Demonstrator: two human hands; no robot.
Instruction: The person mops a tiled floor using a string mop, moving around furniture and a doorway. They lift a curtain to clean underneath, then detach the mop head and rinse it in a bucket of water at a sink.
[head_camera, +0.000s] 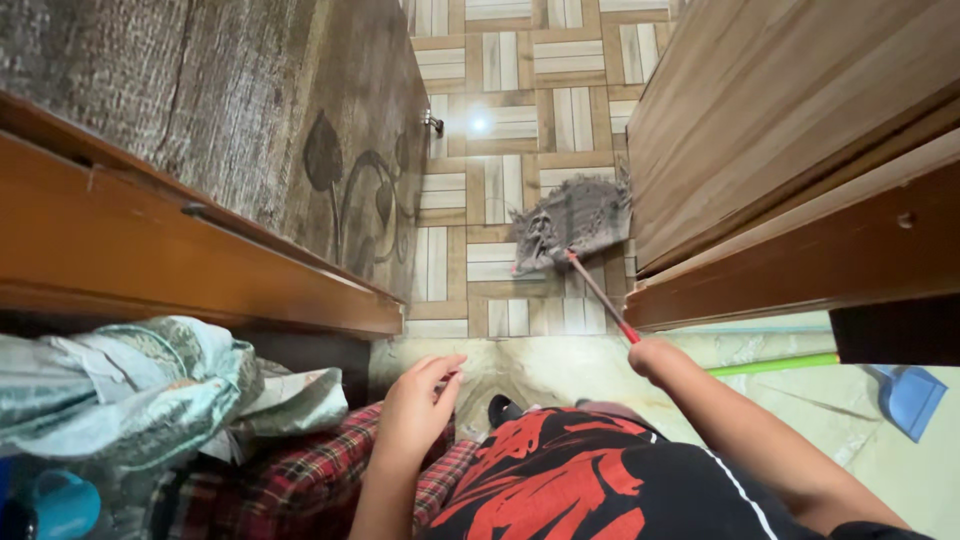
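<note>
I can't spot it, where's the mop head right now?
In the head view, the grey mop head lies on the tiled floor, right of centre, beside the wooden door.

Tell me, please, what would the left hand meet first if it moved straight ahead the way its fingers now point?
Probably the pale stone threshold just beyond the left hand, then the patterned tile floor. Its fingers point forward over the plaid cloth; depth is hard to judge.

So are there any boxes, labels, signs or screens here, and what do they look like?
None that I can see: no box, label, sign or screen.
Nearest thing to a package: a crumpled pale green bag, lower left, on red plaid cloth.
Right hand grips a mop; left hand hangs open.
</note>
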